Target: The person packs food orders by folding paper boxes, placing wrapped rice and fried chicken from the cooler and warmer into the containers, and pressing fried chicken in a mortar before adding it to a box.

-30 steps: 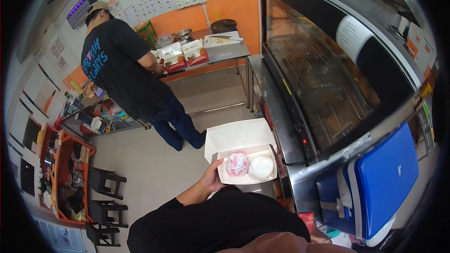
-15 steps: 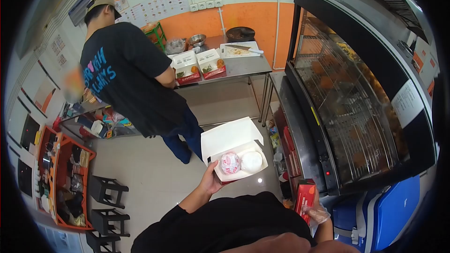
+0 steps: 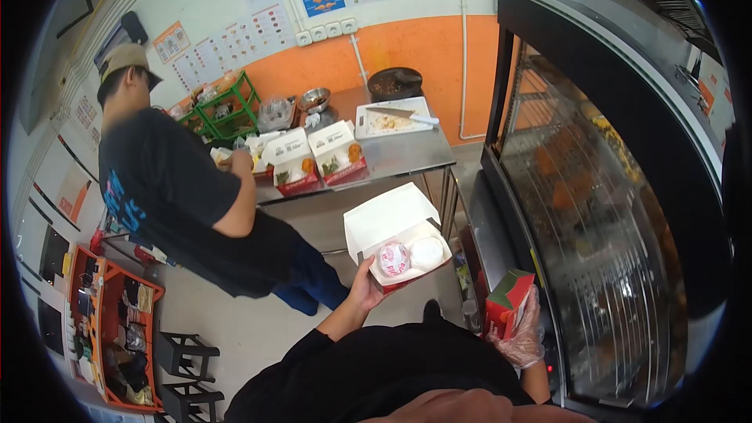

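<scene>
My left hand (image 3: 365, 288) grips the near left edge of an open takeaway box (image 3: 390, 218), white inside with its lid raised. Two round items sit side by side in it: a bundle in pink-printed paper (image 3: 393, 258) on the left and a plain white round item (image 3: 427, 253) on the right. My right hand (image 3: 525, 338), in a clear plastic glove, is closed around a red carton with a green panel (image 3: 505, 304). That carton is beside the glass display cabinet (image 3: 583, 211); its contents are hidden.
A co-worker (image 3: 188, 204) stands at the left of a steel table (image 3: 415, 158). On it are two open food boxes (image 3: 337, 153), a cutting board (image 3: 376, 121) with a knife (image 3: 403, 113), a metal bowl (image 3: 314, 99) and a dark mortar (image 3: 395, 83). Black stools (image 3: 188, 354) stand at lower left.
My view has shifted closer to the table and cabinet. The red carton has come up, turned to show its green panel. The co-worker's hands now show over the table. The takeaway box stays in my left hand.
</scene>
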Motion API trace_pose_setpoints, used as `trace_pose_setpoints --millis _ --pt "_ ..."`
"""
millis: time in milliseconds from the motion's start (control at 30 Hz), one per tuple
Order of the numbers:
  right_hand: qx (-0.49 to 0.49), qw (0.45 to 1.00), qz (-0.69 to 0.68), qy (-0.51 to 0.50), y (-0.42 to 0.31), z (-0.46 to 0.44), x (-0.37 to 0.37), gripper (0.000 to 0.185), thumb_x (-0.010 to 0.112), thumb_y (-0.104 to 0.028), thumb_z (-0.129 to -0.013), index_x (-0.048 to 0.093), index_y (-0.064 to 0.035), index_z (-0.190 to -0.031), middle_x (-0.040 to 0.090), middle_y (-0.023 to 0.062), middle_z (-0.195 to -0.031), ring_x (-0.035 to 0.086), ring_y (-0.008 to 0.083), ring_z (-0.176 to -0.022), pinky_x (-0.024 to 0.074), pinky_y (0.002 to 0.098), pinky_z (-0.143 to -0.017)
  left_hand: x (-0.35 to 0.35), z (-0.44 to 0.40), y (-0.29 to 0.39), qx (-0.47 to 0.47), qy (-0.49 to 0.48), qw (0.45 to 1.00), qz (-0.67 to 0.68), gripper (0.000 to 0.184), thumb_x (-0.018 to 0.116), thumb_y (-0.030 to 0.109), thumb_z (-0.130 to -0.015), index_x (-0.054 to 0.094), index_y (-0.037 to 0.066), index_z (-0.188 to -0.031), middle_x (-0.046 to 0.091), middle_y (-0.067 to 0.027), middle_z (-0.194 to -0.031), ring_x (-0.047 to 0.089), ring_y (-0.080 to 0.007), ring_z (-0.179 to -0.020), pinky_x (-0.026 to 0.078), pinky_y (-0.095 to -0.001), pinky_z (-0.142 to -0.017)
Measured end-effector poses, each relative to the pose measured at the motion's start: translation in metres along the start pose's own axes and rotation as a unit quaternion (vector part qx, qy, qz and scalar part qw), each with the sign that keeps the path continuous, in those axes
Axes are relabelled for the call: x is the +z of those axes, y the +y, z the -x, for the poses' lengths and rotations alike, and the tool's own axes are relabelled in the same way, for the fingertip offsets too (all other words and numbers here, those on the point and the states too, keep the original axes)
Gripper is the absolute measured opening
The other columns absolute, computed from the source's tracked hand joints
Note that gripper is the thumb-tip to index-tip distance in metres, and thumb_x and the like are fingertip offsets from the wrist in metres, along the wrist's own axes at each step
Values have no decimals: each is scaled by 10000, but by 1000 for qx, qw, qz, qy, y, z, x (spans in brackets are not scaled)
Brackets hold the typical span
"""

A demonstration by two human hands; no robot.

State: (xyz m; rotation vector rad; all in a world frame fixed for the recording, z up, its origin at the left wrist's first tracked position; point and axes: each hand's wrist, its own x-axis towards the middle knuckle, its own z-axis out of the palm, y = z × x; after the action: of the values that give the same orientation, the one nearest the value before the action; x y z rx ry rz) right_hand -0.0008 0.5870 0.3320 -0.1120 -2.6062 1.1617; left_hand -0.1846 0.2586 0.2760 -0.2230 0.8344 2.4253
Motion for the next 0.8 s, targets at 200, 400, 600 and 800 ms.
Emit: trace_pose_setpoints --millis 200,400,600,800 --pt "-81 996 36 11 18 -113 11 1289 885 -366 -552 100 -20 -1513 322 265 -1361 393 450 -1238 370 507 -1030 17 -122 51 20 1 1000 11 663 479 475 -938 338 107 -1471 433 -132 -1467 462 -341 -1312 394 -541 -1064" --pt "-184 980 73 15 16 -183 29 1281 907 -428 -537 158 -61 -1509 352 261 -1348 438 446 -1176 416 513 -957 15 -238 100 75 47 996 -16 641 486 480 -931 379 110 -1443 472 -124 -1436 488 -327 -1291 427 -529 -1038" --pt "-58 996 61 -25 80 -203 75 1206 888 -477 -571 239 -50 -1494 408 306 -1297 483 482 -1112 421 543 -900 -17 -349 140 58 55 997 16 618 483 478 -943 414 89 -1417 498 -140 -1410 519 -324 -1261 452 -510 -1021" --pt "230 942 -181 168 30 -252 67 475 574 -437 -957 621 27 -1046 643 90 -873 588 147 -782 478 324 -714 -47 -429 165 26 107 993 -36 578 493 479 -945 472 96 -1377 560 -138 -1340 564 -313 -1202 471 -464 -1007"
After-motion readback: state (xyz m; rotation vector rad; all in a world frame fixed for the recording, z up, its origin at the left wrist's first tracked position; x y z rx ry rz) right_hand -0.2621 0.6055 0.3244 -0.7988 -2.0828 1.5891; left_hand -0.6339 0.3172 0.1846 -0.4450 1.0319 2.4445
